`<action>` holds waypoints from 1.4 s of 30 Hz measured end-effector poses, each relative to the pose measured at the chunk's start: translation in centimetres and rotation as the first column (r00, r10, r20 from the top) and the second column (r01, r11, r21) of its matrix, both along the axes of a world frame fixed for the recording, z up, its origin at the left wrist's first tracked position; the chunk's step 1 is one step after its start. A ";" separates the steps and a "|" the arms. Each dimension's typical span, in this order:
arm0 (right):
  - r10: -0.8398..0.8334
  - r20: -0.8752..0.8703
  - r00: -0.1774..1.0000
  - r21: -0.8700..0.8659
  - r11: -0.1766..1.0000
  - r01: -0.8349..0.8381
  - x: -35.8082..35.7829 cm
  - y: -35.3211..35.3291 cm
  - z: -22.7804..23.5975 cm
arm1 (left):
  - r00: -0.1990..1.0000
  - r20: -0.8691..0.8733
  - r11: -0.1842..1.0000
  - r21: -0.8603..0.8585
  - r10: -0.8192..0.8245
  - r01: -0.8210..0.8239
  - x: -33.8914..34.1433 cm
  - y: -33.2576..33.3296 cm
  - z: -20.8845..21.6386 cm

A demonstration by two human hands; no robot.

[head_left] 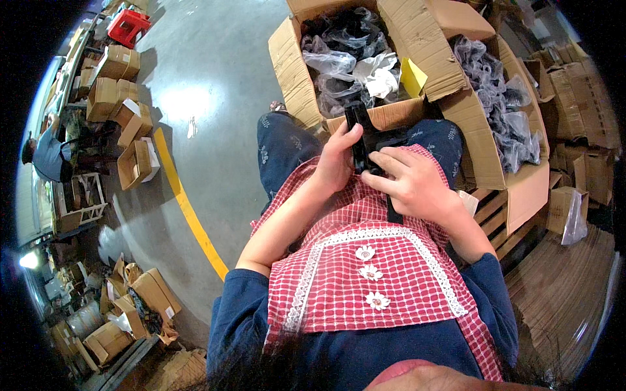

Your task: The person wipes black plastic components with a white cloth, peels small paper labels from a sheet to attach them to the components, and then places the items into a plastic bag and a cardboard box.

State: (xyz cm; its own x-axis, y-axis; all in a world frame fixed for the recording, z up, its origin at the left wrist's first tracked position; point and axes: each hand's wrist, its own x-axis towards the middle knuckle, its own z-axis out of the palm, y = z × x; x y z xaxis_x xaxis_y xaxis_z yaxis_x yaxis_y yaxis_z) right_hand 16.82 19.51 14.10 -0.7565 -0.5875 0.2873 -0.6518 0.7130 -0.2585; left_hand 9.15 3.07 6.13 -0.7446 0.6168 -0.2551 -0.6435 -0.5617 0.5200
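Observation:
Above my lap, my left hand (336,158) is closed round a long, glossy black piece (358,133), its thumb lying along the side. My right hand (412,186) has its bent fingers and thumb on the lower end of that piece. More black material lies just right of it, and a dark strip shows below my right hand; I cannot tell whether these belong to the piece. Beyond my knees stands an open cardboard box (285,72) holding clear plastic bags (329,62) of dark items, crumpled white paper (378,75) and a yellow sheet (413,78).
At the right, a second open box (527,195) holds more bagged dark items, with slatted wood (492,212) and stacked flat cardboard (561,287) below. A yellow line (189,202) crosses the grey floor. Boxes (120,62), a red stool (128,27) and another person (52,153) are at the left.

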 end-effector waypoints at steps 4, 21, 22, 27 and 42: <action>0.096 0.402 0.910 -0.356 0.933 0.059 -0.3 0.4 1.7 | 0.994 -0.057 0.960 -0.269 -0.093 0.074 -0.3 -1.0 -0.4; -0.208 0.418 0.884 -0.324 0.875 0.359 -2.3 5.8 -3.3 | 0.651 -0.362 0.670 -0.675 -0.667 0.310 -1.4 1.7 -1.5; -0.247 0.413 0.877 -0.334 0.855 0.398 -2.3 6.6 -3.7 | 0.661 -0.348 0.676 -0.656 -0.665 0.336 -1.9 2.0 -1.1; -0.265 0.681 0.683 -0.342 0.710 0.616 -1.8 11.2 -8.8 | 0.661 -0.105 0.571 -0.616 -0.743 0.543 -4.8 3.3 1.1; 0.326 0.885 0.331 -0.345 -0.016 0.938 0.4 10.7 -8.1 | 0.033 -0.465 0.125 -0.306 -0.885 -0.944 -23.5 3.3 -9.9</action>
